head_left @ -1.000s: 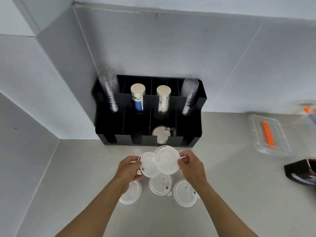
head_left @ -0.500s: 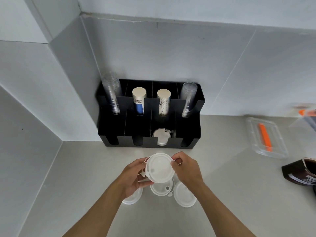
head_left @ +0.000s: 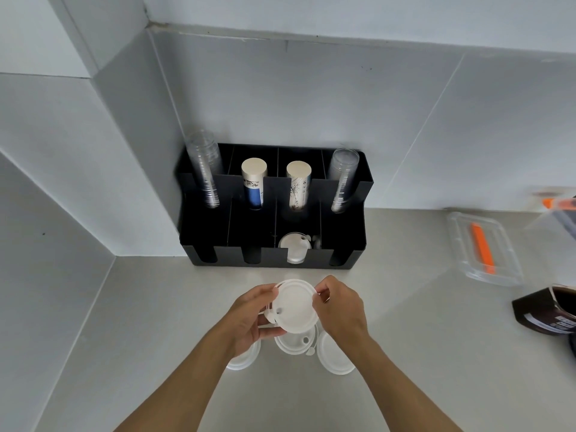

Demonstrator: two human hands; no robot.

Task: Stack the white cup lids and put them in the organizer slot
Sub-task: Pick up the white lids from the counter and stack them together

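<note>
Both hands, left (head_left: 254, 319) and right (head_left: 338, 308), grip the lids (head_left: 296, 305) tight before the organizer (head_left: 343, 254); line up rims, then press.

There is a single view, taken from the person's head and aimed forward and steeply down onto a grey countertop (head_left: 149, 322) set in a wall corner. Both forearms enter from the bottom edge, so the left hand (head_left: 249, 319) and right hand (head_left: 338, 308) sit close below the lens, slightly under the frame's centre. Just beyond the hands stands a black organizer (head_left: 343, 241) against the wall. The wide angle bends the wall seams, and things far to the right of the hands are smeared at the frame edge.
</note>
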